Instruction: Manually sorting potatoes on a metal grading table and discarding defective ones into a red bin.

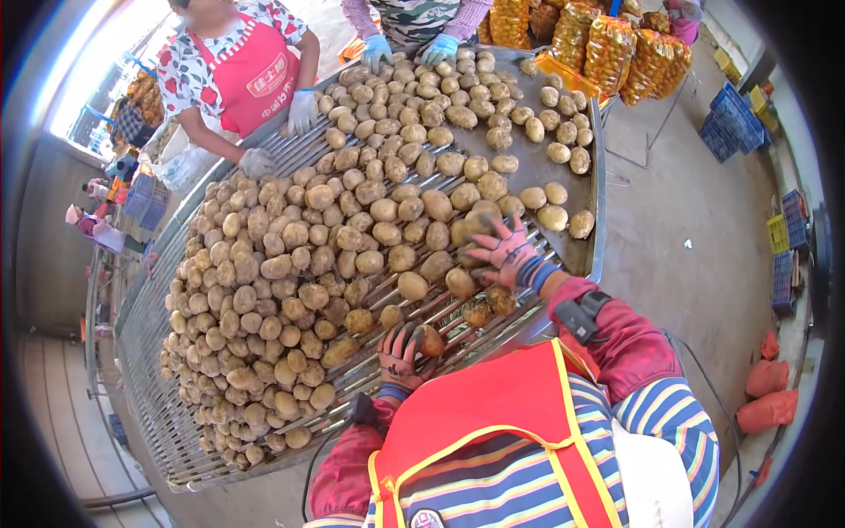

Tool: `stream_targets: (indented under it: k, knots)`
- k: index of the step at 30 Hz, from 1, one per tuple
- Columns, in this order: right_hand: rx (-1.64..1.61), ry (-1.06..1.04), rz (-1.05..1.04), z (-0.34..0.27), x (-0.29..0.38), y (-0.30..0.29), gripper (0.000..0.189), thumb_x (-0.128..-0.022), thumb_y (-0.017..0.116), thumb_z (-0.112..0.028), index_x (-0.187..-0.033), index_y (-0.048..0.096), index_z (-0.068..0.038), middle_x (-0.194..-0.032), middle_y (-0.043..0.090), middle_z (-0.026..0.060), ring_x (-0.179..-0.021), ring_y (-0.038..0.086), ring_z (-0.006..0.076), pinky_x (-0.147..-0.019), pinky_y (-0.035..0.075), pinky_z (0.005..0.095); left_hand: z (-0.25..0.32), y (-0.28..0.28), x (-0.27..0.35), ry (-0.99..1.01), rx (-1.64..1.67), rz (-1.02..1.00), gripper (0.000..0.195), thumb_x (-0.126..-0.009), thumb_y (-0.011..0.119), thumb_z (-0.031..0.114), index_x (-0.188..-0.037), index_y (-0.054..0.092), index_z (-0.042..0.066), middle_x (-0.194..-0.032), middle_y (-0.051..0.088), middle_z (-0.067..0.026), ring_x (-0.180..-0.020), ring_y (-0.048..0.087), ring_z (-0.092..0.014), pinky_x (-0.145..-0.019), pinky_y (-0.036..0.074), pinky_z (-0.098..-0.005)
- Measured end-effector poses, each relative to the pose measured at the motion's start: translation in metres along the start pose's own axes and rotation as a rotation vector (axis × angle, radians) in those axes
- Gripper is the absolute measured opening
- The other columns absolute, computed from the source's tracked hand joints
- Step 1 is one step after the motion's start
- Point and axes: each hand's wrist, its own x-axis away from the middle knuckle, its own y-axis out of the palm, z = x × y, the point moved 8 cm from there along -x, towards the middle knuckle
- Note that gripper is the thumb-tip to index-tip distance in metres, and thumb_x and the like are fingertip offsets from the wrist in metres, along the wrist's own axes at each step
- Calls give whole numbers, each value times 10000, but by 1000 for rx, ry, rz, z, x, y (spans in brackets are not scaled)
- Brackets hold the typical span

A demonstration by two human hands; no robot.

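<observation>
My left hand [399,360], in a pink glove with dark fingertips, is low over the metal roller bars. A brown potato [432,341] sits in it between thumb and forefinger. Farther right, my right hand [508,256], gloved the same way, spreads its fingers over potatoes at the right of the heap; its fingertips touch them and partly hide them. A large heap of potatoes [284,264] covers much of the sorting table's rollers [386,297]. Several loose potatoes [566,133] lie on the smooth metal plate [528,171] at the right end.
Across the table, a person in a red apron rests gloved hands [302,112] at its edge. Another person's blue-gloved hands [439,49] touch potatoes at the far end. Filled bags of potatoes [607,53] stand beyond. Blue crates [733,122] are on the floor at right.
</observation>
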Motion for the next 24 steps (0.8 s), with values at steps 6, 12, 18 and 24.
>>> stream_targets:
  k: [6, 12, 18, 24]
  knots:
    - [91, 340, -170, 82, 12, -20, 538, -755, 584, -469, -1265, 481, -328, -1397, 345, 38, -1305, 220, 385, -1027, 177, 600, 4, -3, 0, 17, 27, 2, 728, -550, 732, 362, -1191, 496, 108, -1289, 413, -136, -1191, 361, -367, -985, 276, -517]
    - [32, 512, -185, 124, 52, -11, 603, -725, 634, -420, -1291, 457, -312, -1440, 279, 82, -1304, 219, 430, -1064, 199, 521, -1, 4, 5, -18, 13, -60, 817, -501, 764, 366, -1216, 473, 99, -1301, 402, -145, -1206, 351, -362, -993, 269, -522]
    - [-146, 602, -21, 93, 104, 15, 774, -705, 667, -342, -1371, 320, -152, -1393, 336, 168, -1317, 225, 398, -1083, 189, 471, -4, 8, 5, -1, -2, -70, 833, -485, 775, 367, -1212, 471, 97, -1299, 400, -153, -1209, 348, -368, -993, 270, -528]
    - [-232, 563, 125, 51, 127, 7, 598, -699, 660, -306, -1236, 481, -112, -1308, 427, 177, -1242, 362, 341, -1066, 241, 437, -7, 36, 0, 86, 38, -27, 840, -512, 768, 370, -1244, 452, 105, -1314, 378, -180, -1204, 327, -419, -968, 265, -558]
